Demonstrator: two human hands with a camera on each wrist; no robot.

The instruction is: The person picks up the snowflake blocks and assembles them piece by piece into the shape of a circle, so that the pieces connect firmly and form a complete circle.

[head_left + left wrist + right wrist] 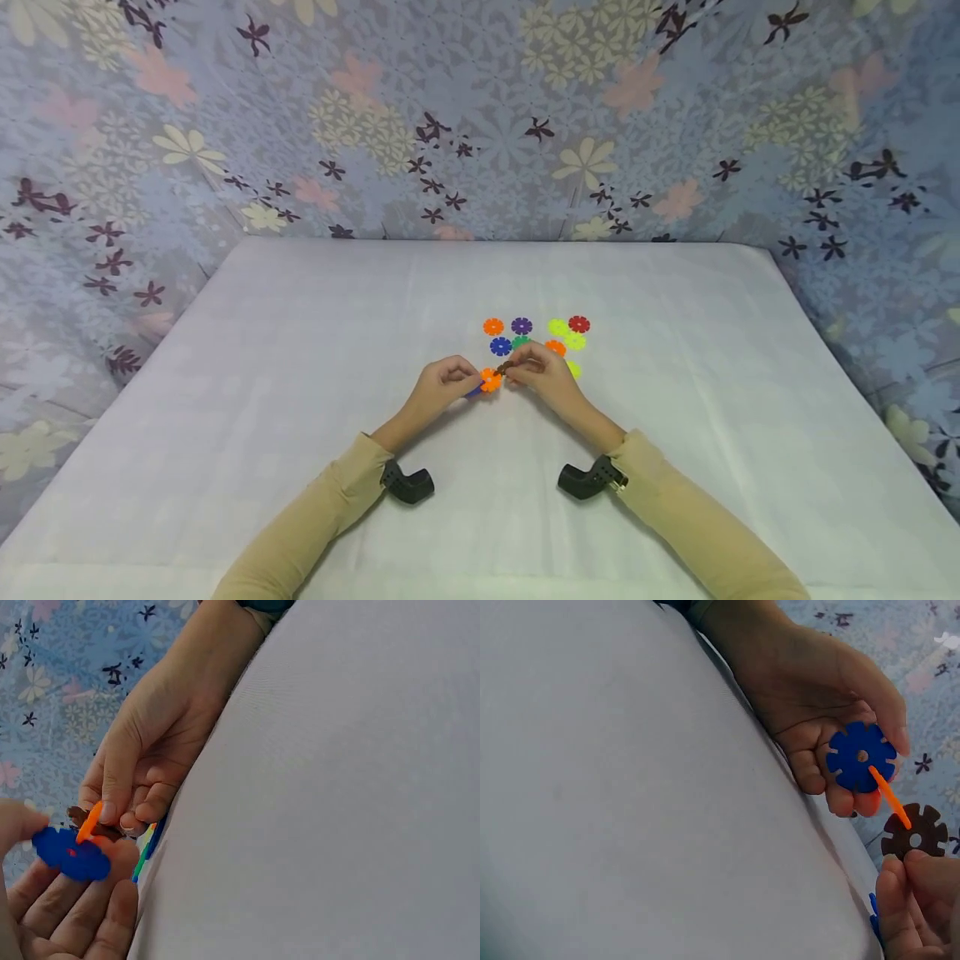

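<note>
Blue notched disc (pixel 845 746) is pinched between thumb and fingers of my left hand (pixel 442 385). An orange notched disc (pixel 490 381) sits edge-on in the blue disc, crossing it at an angle, as the right wrist view shows. My right hand (pixel 546 372) pinches a brown notched disc (pixel 932 825) with a round centre hole. The brown disc meets the orange disc's far edge; whether their slots interlock I cannot tell. Both hands are close together above the white table, and in the head view the right hand covers part of the loose discs behind it.
Loose discs lie just beyond the hands: an orange one (pixel 492 327), a purple one (pixel 522 326), a blue one (pixel 500 347), a red one (pixel 579 324), a green one partly hidden, and several yellow ones. The white-covered table (pixel 300 333) meets a flowered cloth (pixel 480 125) behind.
</note>
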